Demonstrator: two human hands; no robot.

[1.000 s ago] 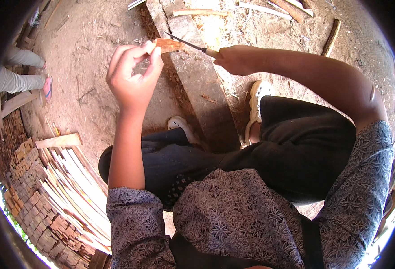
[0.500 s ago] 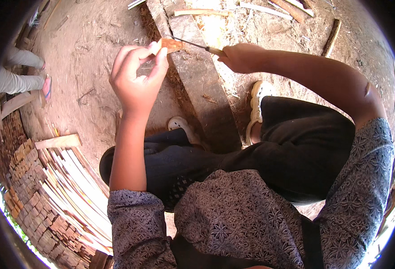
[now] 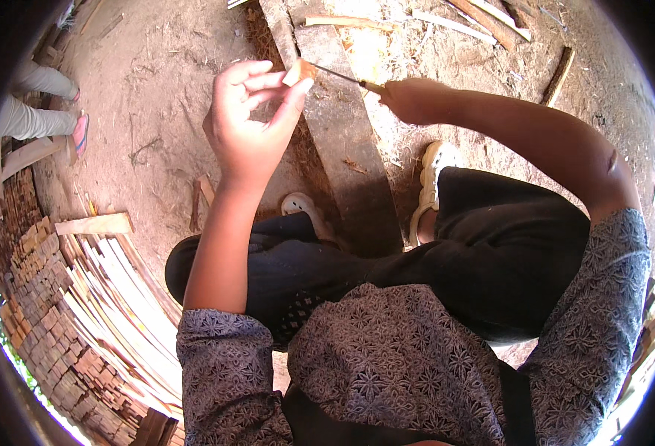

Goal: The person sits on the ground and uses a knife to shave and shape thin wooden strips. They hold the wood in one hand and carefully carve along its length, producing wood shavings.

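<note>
Between the thumb and fingers of my left hand is a small orange-brown block of wood, pale on one side. My right hand is wrapped round the light handle of a thin, dark, rod-like tool; whether it is a file or a narrow blade I cannot tell. The tool's far end reaches the block, and its tip is hidden there. Both hands are held above a long wooden plank that runs between my feet.
Several sticks and wood shavings lie on the dirt floor ahead. At the lower left are long pale wood strips and stacked small wood pieces. Another person's legs show at the far left.
Both hands have shifted a little to the right in the picture. The block has turned, showing a narrower face, and my right hand has come closer to it with the tool.
</note>
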